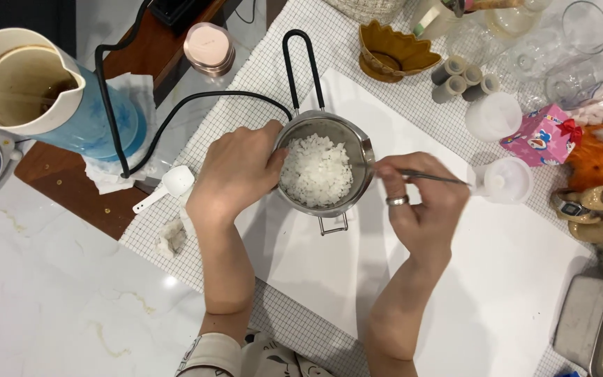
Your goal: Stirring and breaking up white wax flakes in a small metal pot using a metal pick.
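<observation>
White marble counter, dark wooden table edge, gridded white cloth, bright overhead light

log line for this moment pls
left hand grips steel pot rim | right hand holds thin metal rod over white flakes | pot on white sheet

I log a white marble desk; on it lie a gridded cloth, a wooden board and a black cable.
</observation>
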